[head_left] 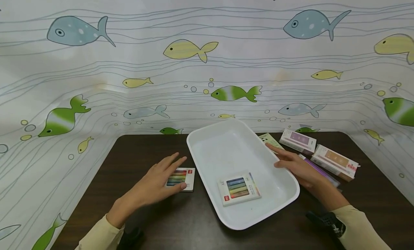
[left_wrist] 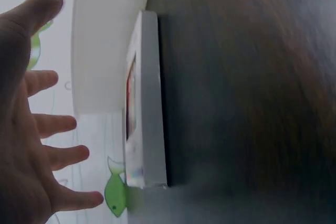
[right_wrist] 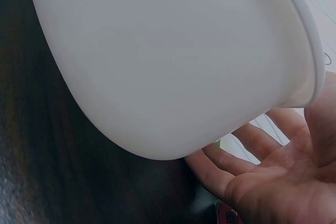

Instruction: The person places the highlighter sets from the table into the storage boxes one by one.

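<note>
A white plastic tray (head_left: pixel 210 153) stands slantwise on the dark table, with a flat windowed box of crayons (head_left: pixel 240 187) lying inside. Beside its left wall is a second flat crayon box (head_left: pixel 189 178) on the table, partly hidden under my left hand (head_left: pixel 158 180). The left hand hovers over that box with fingers spread; in the left wrist view, a gap shows between the fingers and the box (left_wrist: pixel 153 98). My right hand (head_left: pixel 299 167) holds the tray's right rim, thumb over the edge and fingers along the outer wall (right_wrist: pixel 157 77).
Right of the tray lie a lilac-labelled white box (head_left: pixel 297 140), a brown-labelled box (head_left: pixel 336 161), a purple box (head_left: pixel 320 169) partly behind the right hand, and a pale yellow-green pack (head_left: pixel 271 139) by the rim. A fish-patterned sheet (head_left: pixel 194 74) hangs behind the table.
</note>
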{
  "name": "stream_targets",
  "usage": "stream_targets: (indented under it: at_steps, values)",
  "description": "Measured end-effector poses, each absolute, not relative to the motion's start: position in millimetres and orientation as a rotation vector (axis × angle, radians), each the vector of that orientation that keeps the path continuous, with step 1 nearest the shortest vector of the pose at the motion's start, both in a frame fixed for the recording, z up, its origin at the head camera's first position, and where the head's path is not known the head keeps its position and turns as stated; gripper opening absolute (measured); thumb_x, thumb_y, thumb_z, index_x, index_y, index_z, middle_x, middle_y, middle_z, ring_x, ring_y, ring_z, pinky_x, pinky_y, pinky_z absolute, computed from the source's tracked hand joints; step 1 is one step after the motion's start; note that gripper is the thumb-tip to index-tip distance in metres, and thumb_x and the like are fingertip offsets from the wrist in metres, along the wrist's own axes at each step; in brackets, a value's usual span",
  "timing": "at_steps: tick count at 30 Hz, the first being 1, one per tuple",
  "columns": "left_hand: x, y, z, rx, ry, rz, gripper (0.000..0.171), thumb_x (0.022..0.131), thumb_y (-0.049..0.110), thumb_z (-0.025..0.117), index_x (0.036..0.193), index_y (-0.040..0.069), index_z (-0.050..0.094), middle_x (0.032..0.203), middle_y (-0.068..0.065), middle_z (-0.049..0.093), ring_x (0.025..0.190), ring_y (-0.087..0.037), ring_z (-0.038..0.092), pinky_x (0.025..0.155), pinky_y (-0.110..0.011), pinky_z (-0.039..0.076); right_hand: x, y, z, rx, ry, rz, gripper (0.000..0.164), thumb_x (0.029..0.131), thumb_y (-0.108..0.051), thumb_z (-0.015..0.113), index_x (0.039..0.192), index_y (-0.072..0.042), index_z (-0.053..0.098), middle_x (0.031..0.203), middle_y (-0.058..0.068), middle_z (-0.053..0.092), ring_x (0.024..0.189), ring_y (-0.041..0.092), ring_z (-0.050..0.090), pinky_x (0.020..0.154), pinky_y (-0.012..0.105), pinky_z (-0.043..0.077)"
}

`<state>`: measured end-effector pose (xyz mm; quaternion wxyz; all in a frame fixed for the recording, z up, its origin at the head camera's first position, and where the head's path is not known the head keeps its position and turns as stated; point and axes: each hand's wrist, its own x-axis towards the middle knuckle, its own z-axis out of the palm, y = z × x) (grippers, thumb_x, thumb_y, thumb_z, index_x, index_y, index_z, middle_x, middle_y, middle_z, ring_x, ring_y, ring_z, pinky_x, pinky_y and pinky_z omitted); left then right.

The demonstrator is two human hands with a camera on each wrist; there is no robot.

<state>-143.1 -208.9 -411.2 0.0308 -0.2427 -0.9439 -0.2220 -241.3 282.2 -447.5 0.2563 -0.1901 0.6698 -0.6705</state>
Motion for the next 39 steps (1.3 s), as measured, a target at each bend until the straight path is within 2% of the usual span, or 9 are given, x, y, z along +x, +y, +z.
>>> stream_targets:
  at_steps: [5, 11, 17, 24, 29, 35, 39]
  values:
    - [-147, -222, -414, -0.674, -2.971, -0.612, 0.09, 0.093, 0.067, 0.061, 0.165, 0.028, 0.022, 0.168, -0.012, 0.013, 0.148, -0.04, 0.024, 0.108, -0.077, 0.018, -242, 282, -447, -0.514, 1.829, -1.813, 0.07, 0.105, -0.004, 0.055, 0.165, -0.023, 0.023, 0.161, 0.025, 0.025, 0.123, 0.039, 0.058, 0.086, 0.062, 0.055]
    - [-155, -233, -411, -0.685, -2.971, -0.608, 0.094, 0.092, 0.069, 0.061, 0.165, 0.027, 0.021, 0.168, -0.011, 0.01, 0.149, -0.042, 0.021, 0.109, -0.077, 0.015, -239, 284, -446, -0.521, 1.813, -1.843, 0.071, 0.105, -0.002, 0.053, 0.165, -0.023, 0.021, 0.162, 0.026, 0.023, 0.121, 0.04, 0.059, 0.083, 0.065, 0.054]
    - [-158, -241, -412, -0.681, -3.004, -0.627, 0.094, 0.09, 0.066, 0.068, 0.163, 0.019, 0.03, 0.168, -0.014, 0.008, 0.149, -0.043, 0.017, 0.109, -0.077, 0.011, -239, 284, -446, -0.532, 1.787, -1.851, 0.07, 0.105, -0.001, 0.051, 0.165, -0.023, 0.021, 0.16, 0.027, 0.025, 0.121, 0.042, 0.059, 0.083, 0.066, 0.054]
    - [-159, -246, -417, -0.689, -3.023, -0.636, 0.089, 0.09, 0.058, 0.073, 0.159, 0.014, 0.039, 0.168, -0.016, 0.008, 0.149, -0.044, 0.016, 0.109, -0.077, 0.01, -239, 283, -446, -0.524, 1.788, -1.848, 0.07, 0.106, -0.001, 0.051, 0.165, -0.024, 0.021, 0.159, 0.028, 0.028, 0.12, 0.042, 0.06, 0.082, 0.067, 0.053]
    - [-158, -248, -417, -0.719, -3.005, -0.655, 0.081, 0.092, 0.048, 0.075, 0.156, 0.011, 0.043, 0.166, -0.018, 0.015, 0.148, -0.043, 0.02, 0.109, -0.077, 0.013, -239, 281, -447, -0.522, 1.801, -1.832, 0.071, 0.105, -0.001, 0.051, 0.165, -0.023, 0.021, 0.159, 0.028, 0.027, 0.121, 0.042, 0.06, 0.083, 0.066, 0.054]
    - [-158, -252, -421, -0.793, -3.04, -0.652, 0.075, 0.093, 0.04, 0.075, 0.154, 0.007, 0.045, 0.158, -0.018, 0.038, 0.142, -0.041, 0.035, 0.104, -0.078, 0.025, -239, 281, -447, -0.503, 1.842, -1.815, 0.07, 0.105, -0.002, 0.052, 0.165, -0.024, 0.023, 0.159, 0.027, 0.027, 0.119, 0.04, 0.061, 0.083, 0.065, 0.054]
    - [-159, -254, -424, -0.83, -3.042, -0.666, 0.071, 0.095, 0.037, 0.074, 0.152, 0.006, 0.047, 0.151, -0.017, 0.046, 0.139, -0.04, 0.041, 0.103, -0.074, 0.032, -239, 280, -446, -0.501, 1.843, -1.81, 0.07, 0.105, -0.002, 0.053, 0.165, -0.024, 0.023, 0.159, 0.027, 0.027, 0.119, 0.04, 0.061, 0.083, 0.065, 0.054]
